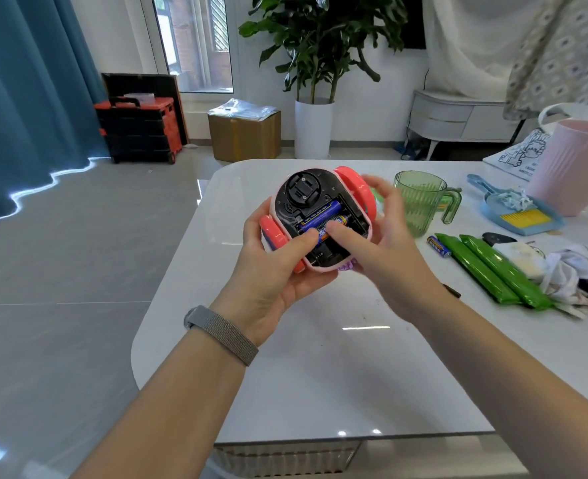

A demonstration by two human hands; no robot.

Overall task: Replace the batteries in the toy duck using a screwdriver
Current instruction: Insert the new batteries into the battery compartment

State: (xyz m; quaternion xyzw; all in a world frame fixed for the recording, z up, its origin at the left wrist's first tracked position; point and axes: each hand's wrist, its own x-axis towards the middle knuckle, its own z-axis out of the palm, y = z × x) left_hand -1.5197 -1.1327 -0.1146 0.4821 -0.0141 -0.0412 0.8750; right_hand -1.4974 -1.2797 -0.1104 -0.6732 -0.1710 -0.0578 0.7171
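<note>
The pink toy duck (pixel 316 188) is held upside down above the white table (pixel 320 357), its black underside and open battery bay facing me. Two blue batteries (pixel 323 216) lie in the bay. My left hand (pixel 278 267) grips the toy from below, its thumb pressing on the near battery. My right hand (pixel 386 236) cups the toy's right side, and its thumb presses on the batteries next to the left thumb. A loose blue battery (pixel 438 246) lies on the table to the right. No screwdriver can be made out clearly.
A green plastic jug (pixel 424 202) stands just behind my right hand. Two green packets (pixel 489 271), a blue dustpan with a yellow brush (pixel 520 216), crumpled cloth (pixel 576 271) and a pink bin (pixel 572 167) crowd the table's right side.
</note>
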